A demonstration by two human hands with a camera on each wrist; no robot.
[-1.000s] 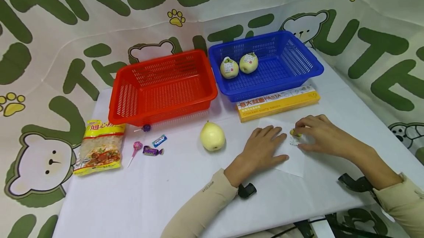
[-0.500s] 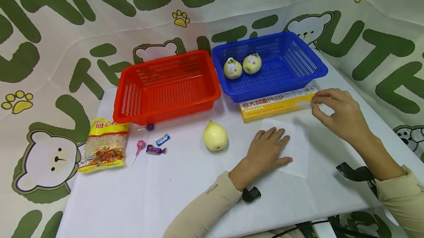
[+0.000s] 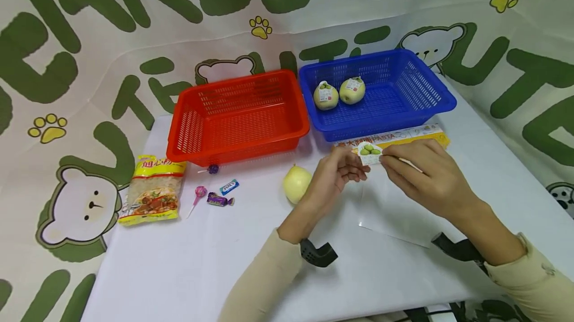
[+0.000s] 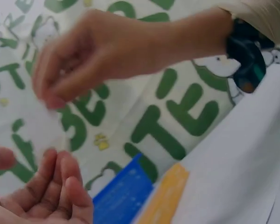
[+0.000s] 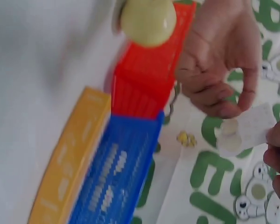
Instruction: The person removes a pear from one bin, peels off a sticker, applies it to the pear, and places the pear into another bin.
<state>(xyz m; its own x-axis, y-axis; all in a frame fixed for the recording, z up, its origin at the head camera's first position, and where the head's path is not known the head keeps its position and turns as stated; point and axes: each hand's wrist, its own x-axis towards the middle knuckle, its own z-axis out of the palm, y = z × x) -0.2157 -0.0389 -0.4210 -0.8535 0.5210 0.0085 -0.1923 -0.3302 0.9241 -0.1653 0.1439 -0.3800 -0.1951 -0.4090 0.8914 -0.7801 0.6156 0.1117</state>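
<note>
A small white sticker [image 3: 369,154] printed with green fruit is raised above the table. My right hand [image 3: 426,177] pinches its right edge between thumb and fingers. Close to the sticker's left edge is my left hand [image 3: 331,175], its fingers loosely bent; in the left wrist view a gap shows between thumb and fingertips [image 4: 51,156]. Whether the left fingers touch the sticker cannot be told. Beneath the hands lies a white backing sheet [image 3: 394,217]. A pale yellow pear [image 3: 296,185] stands on the table, partly behind the left hand.
A blue basket [image 3: 385,125] holds two labelled pears [image 3: 326,95]; left of it stands a red basket [image 3: 237,150]. A yellow pasta box [image 3: 414,136] lies before the blue one. Farther left are a pasta bag [image 3: 154,192], lollipops [image 3: 200,192] and wrapped candies [image 3: 219,200].
My right hand has peeled the sticker off the sheet, lifted it and brought it leftward. My left hand has left the sheet and risen toward the sticker. The view has shifted slightly.
</note>
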